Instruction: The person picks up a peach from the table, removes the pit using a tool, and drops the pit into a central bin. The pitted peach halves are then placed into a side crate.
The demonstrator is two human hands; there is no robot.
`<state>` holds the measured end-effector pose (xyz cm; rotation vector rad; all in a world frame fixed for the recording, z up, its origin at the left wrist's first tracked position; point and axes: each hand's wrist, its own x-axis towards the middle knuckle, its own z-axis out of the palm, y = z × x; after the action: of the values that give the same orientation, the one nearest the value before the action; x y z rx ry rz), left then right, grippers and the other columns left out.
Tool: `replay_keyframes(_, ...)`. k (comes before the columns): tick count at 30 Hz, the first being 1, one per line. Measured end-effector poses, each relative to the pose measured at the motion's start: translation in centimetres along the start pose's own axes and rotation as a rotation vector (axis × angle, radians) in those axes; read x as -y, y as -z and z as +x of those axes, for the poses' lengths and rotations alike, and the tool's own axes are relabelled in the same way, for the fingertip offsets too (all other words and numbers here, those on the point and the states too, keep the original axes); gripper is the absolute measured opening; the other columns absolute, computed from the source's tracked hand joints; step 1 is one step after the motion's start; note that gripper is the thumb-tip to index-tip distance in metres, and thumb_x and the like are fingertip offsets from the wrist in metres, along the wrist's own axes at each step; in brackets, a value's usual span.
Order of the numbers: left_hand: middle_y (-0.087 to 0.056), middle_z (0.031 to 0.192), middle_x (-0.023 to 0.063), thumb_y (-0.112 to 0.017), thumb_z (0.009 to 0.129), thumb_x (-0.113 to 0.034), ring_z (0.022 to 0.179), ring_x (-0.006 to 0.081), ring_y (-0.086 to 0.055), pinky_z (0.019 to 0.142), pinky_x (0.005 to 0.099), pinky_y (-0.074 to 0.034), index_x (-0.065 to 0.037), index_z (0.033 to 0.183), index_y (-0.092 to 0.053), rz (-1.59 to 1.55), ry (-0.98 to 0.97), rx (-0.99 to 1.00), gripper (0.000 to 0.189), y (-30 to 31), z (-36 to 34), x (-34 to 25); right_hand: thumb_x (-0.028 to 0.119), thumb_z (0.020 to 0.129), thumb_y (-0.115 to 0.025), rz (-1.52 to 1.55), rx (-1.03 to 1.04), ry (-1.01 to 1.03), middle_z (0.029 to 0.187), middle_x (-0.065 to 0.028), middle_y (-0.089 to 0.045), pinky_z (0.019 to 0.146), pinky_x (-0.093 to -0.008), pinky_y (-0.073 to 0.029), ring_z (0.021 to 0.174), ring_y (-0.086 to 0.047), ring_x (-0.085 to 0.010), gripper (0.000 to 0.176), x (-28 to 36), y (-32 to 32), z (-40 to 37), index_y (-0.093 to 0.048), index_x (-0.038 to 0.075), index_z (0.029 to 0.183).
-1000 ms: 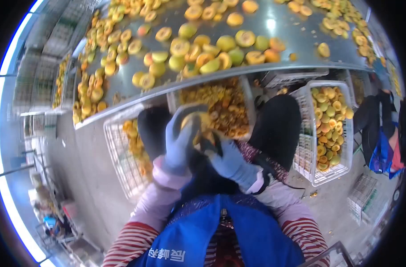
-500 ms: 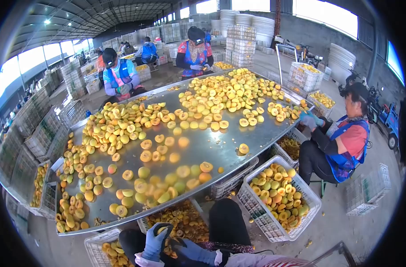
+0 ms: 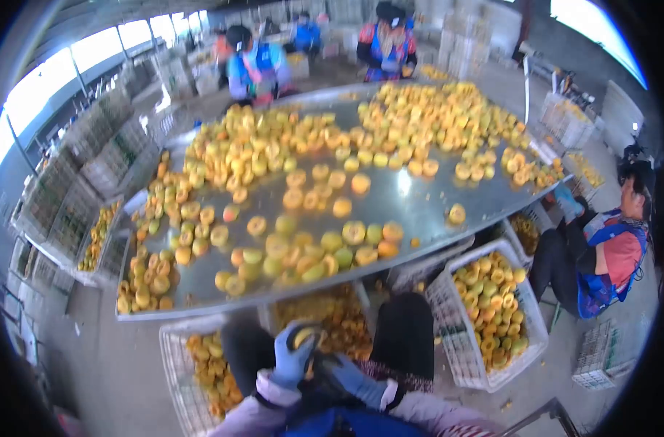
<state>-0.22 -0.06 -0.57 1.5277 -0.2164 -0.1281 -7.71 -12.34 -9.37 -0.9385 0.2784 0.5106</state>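
Head view: left hand [image 3: 292, 360] curled round a fruit piece [image 3: 307, 336], right hand [image 3: 356, 382] close by

The left grip is nearly closed on the yellowish piece, held above the lap. The right grip has bent fingers; blur hides how far it is open and whether it has hold of anything. The step looks like close two-handed work on this one piece; the next move calls for a steady left grip and careful right fingertips.

Just beyond the hands sits a crate of orange-brown fruit [image 3: 364, 297], with fuller crates on either side. Farther out, cut fruit lies scattered and heaped on the metal surface [image 3: 428, 213]. A co-worker [image 3: 617, 251] sits at its right end; others are across it.
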Motion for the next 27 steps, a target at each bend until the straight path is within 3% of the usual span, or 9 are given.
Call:
replay_keyframes(4, -0.063, 0.097, 0.0075, -0.063, 0.084, -0.009, 0.084, 0.0125, -0.058, 0.073, 0.0268, -0.047, 0.002, 0.105, -0.062, 0.161, 0.307, 0.298, 0.024, 2.6, 1.4, 1.0, 0.011, 0.095, -0.049, -0.358, 0.090, 0.150, 0.104, -0.0052, -0.059, 0.077, -0.0248, -0.047, 0.092, -0.056, -0.0112, 0.023, 2.1, -0.8, -1.2, -0.055, 0.003, 0.115)
replay_keyframes(6, -0.064, 0.098, 0.0058, -0.061, 0.085, -0.007, 0.084, 0.0116, -0.058, 0.075, 0.0253, -0.047, 0.002, 0.105, -0.062, -0.016, 0.363, 0.227, 0.023, 1.7, 0.9, -0.5, 0.013, 0.094, -0.052, -0.031, 0.036, 0.126, 0.099, -0.0046, -0.060, 0.074, -0.0267, -0.047, 0.090, -0.057, -0.0127, 0.024, 1.2, -2.0, -1.3, -0.054, 0.003, 0.116)
replay_keyframes(9, -0.063, 0.099, 0.0051, -0.059, 0.085, -0.006, 0.084, 0.0091, -0.058, 0.075, 0.0209, -0.047, 0.002, 0.109, -0.060, -0.129, 0.306, 0.101, 0.025, 1.1, -0.1, 1.4, 0.009, 0.095, -0.050, -0.222, 0.037, 0.215, 0.102, -0.0076, -0.059, 0.070, -0.0245, -0.050, 0.084, -0.059, -0.0143, 0.031, -1.0, -1.1, -0.8, -0.045, 0.004, 0.125)
replay_keyframes(12, -0.064, 0.101, 0.0077, -0.061, 0.083, -0.006, 0.088, 0.0113, -0.059, 0.078, 0.0221, -0.047, 0.004, 0.110, -0.059, -0.131, 0.329, 0.076, 0.029, 0.3, -0.1, 0.9, 0.019, 0.095, -0.051, 0.317, 0.143, -0.165, 0.088, -0.0069, -0.057, 0.050, -0.0251, -0.045, 0.062, -0.054, -0.0138, 0.028, 2.4, -1.8, -2.5, -0.046, 0.006, 0.119)
replay_keyframes(13, -0.064, 0.101, 0.0082, -0.061, 0.083, -0.006, 0.088, 0.0118, -0.059, 0.078, 0.0226, -0.047, 0.004, 0.110, -0.059, -0.127, 0.266, 0.092, 0.029, 0.2, -0.2, 1.3, 0.032, 0.094, -0.054, 0.184, 0.054, 0.017, 0.075, -0.0065, -0.053, 0.036, -0.0262, -0.035, 0.047, -0.046, -0.0134, 0.031, 1.6, -2.5, -2.4, -0.046, 0.008, 0.111)
replay_keyframes(15, -0.064, 0.102, 0.0093, -0.062, 0.082, -0.006, 0.088, 0.0128, -0.059, 0.078, 0.0236, -0.048, 0.005, 0.110, -0.059, -0.114, 0.130, 0.120, 0.030, 0.3, -0.1, 2.1, 0.038, 0.092, -0.055, 0.295, 0.124, -0.064, 0.070, -0.0062, -0.051, 0.034, -0.0263, -0.033, 0.046, -0.044, -0.0130, 0.035, 2.2, -2.5, -2.6, -0.048, 0.008, 0.108)
replay_keyframes(19, -0.064, 0.101, 0.0112, -0.062, 0.082, -0.007, 0.088, 0.0138, -0.060, 0.079, 0.0247, -0.048, 0.006, 0.110, -0.058, -0.231, 0.187, 0.155, 0.031, 0.7, 0.2, 2.6, 0.048, 0.090, -0.054, 0.653, 0.351, -0.332, 0.063, -0.0033, -0.046, 0.034, -0.0254, -0.032, 0.042, -0.040, -0.0120, 0.043, 2.9, -2.0, -2.6, -0.051, 0.007, 0.103)
replay_keyframes(23, -0.065, 0.095, 0.0096, -0.060, 0.084, -0.012, 0.084, 0.0139, -0.062, 0.076, 0.0248, -0.049, 0.005, 0.110, -0.058, -0.393, 0.334, 0.152, 0.031, 0.3, 0.3, 3.4, 0.052, 0.092, -0.047, 1.066, 0.639, -0.481, 0.058, 0.0001, -0.042, 0.034, -0.0248, -0.034, 0.041, -0.039, -0.0107, 0.048, 1.2, -1.2, -1.2, -0.054, 0.006, 0.102)
replay_keyframes(27, -0.064, 0.092, 0.0099, -0.058, 0.086, -0.022, 0.084, 0.0165, -0.061, 0.076, 0.0271, -0.049, 0.002, 0.109, -0.058, -0.505, 0.517, 0.054, 0.033, -0.1, -0.4, 3.4, 0.055, 0.093, -0.043, 1.176, 0.735, -0.493, 0.057, 0.0012, -0.042, 0.034, -0.0252, -0.035, 0.041, -0.039, -0.0096, 0.050, 0.7, -1.3, -0.8, -0.054, 0.006, 0.098)
